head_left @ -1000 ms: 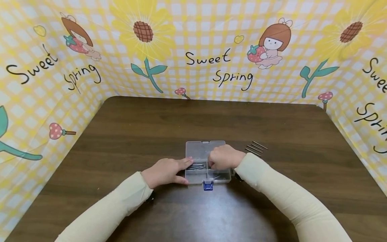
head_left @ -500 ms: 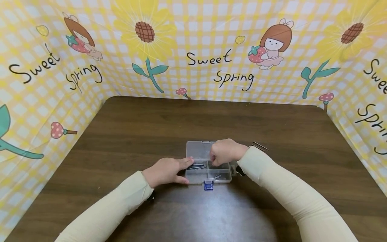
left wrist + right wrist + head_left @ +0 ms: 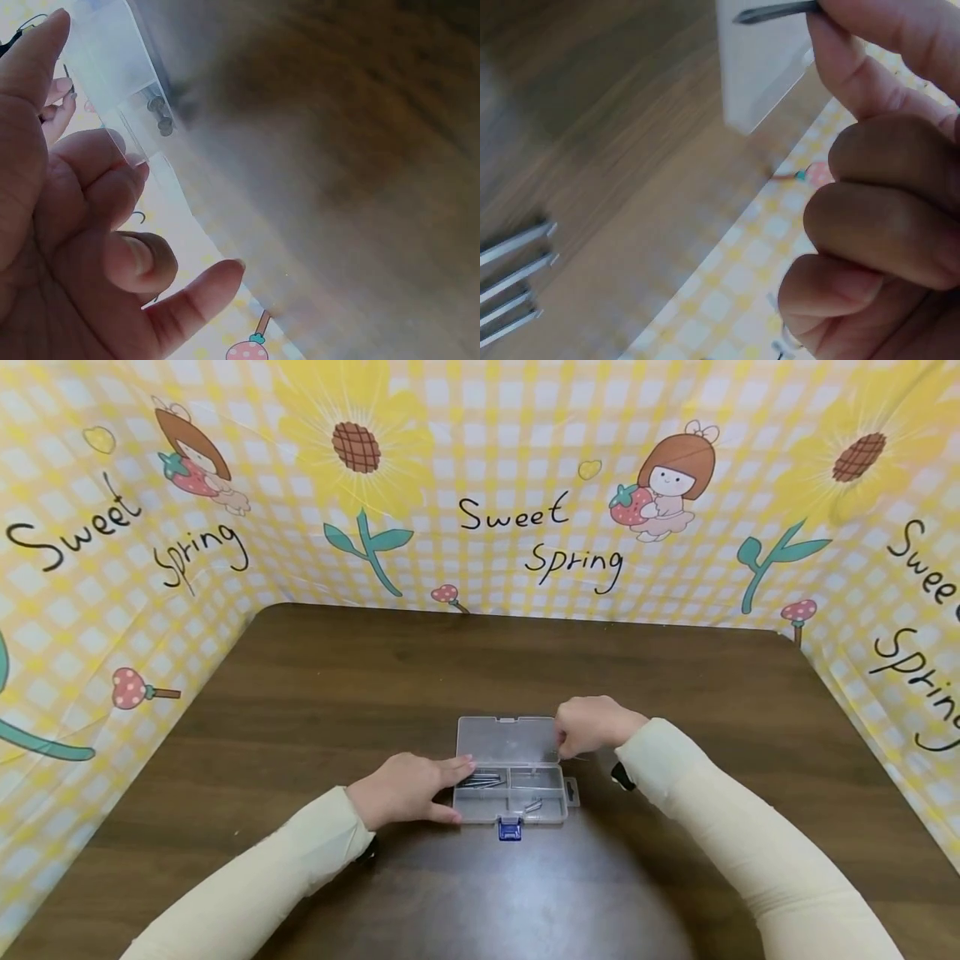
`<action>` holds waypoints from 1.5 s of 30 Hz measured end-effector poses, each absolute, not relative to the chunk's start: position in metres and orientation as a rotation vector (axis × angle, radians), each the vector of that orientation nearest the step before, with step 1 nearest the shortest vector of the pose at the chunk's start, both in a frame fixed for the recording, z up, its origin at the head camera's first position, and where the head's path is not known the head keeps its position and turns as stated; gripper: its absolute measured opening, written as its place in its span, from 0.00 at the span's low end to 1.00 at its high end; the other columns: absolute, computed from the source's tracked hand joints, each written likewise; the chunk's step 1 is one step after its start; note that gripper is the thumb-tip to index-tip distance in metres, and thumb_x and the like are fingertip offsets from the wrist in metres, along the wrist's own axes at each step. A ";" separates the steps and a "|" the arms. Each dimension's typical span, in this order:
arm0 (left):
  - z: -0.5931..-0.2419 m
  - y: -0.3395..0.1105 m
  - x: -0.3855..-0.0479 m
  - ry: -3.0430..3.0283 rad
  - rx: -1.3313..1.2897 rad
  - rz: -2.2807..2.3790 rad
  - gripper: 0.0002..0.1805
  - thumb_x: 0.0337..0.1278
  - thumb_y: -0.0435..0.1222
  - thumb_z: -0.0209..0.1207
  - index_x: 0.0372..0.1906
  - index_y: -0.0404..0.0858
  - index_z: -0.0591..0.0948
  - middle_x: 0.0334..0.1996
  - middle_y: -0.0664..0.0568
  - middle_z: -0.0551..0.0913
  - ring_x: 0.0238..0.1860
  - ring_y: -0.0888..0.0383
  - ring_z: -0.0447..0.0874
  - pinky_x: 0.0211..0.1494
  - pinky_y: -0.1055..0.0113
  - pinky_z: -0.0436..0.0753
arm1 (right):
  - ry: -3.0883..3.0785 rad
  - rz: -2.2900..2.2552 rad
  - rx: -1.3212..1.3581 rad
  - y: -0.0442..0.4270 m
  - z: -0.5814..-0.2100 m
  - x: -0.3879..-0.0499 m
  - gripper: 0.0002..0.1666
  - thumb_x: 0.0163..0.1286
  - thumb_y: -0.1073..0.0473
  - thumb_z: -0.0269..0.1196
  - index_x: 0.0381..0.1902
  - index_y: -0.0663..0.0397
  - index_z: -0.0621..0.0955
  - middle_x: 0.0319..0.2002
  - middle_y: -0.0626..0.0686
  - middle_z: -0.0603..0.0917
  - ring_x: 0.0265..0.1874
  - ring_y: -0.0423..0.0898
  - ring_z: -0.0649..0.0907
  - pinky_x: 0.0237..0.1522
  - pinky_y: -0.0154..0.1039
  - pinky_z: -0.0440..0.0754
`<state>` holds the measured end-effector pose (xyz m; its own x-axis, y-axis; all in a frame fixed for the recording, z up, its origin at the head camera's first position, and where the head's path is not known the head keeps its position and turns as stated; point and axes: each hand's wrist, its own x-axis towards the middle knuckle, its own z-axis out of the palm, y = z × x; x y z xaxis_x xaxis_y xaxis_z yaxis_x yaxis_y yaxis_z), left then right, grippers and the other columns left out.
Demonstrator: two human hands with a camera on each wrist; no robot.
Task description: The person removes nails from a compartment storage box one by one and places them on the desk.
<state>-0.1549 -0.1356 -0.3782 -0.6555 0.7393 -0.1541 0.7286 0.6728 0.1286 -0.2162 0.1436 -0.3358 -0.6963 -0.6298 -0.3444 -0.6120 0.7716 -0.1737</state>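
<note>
The clear divided box point(image 3: 480, 817) lies with its lid point(image 3: 502, 739) folded back. Several nails point(image 3: 482, 782) fill its back left compartment, and a few short metal pieces point(image 3: 533, 806) are in the front right one. The left hand point(image 3: 405, 789) touches the box's left side with extended index finger and thumb; in the left wrist view that hand point(image 3: 82, 210) has other fingers bent. Beside the lid's right edge is the right hand point(image 3: 596, 725). Seen from the right wrist, this hand point(image 3: 885, 180) pinches a nail point(image 3: 776, 12) between thumb and forefinger, pointed tip outward.
Several loose nails point(image 3: 517, 277) lie on the wooden table in the right wrist view; the right arm hides them in the head view. A blue latch point(image 3: 510, 829) projects at the box's front, a hanging tab point(image 3: 573, 792) at its right. Patterned cloth point(image 3: 495, 468) surrounds the table.
The right hand has moved from over the back right compartment to the right, beside the lid. The left hand has stayed at the box's left side. The head view has shifted slightly.
</note>
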 end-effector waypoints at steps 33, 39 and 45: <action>-0.381 -0.137 -0.154 2.689 1.192 0.172 0.39 0.53 0.54 0.63 0.67 0.37 0.71 0.66 0.48 0.71 0.58 0.51 0.77 0.46 0.56 0.79 | 2.782 -0.134 -0.544 0.264 -0.348 -0.250 0.22 0.54 0.68 0.53 0.11 0.42 0.57 0.13 0.42 0.52 0.16 0.39 0.51 0.20 0.36 0.49; -0.382 -0.136 -0.154 2.672 1.180 0.186 0.39 0.54 0.54 0.63 0.68 0.38 0.70 0.67 0.48 0.70 0.58 0.50 0.77 0.47 0.56 0.79 | 2.780 -0.144 -0.547 0.265 -0.354 -0.250 0.21 0.53 0.68 0.53 0.11 0.42 0.58 0.13 0.42 0.53 0.16 0.39 0.52 0.20 0.36 0.50; -0.382 -0.137 -0.154 2.673 1.170 0.181 0.39 0.54 0.54 0.62 0.68 0.38 0.70 0.67 0.48 0.69 0.58 0.50 0.77 0.48 0.55 0.79 | 2.786 -0.175 -0.528 0.264 -0.363 -0.252 0.21 0.55 0.67 0.53 0.11 0.43 0.59 0.13 0.42 0.54 0.16 0.39 0.53 0.20 0.36 0.51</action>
<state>-0.1537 -0.1373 -0.3820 -0.6595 0.7367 -0.1490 0.7099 0.6757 0.1987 -0.2524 0.2640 -0.3626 -0.8875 -0.3744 -0.2684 -0.3379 0.9251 -0.1732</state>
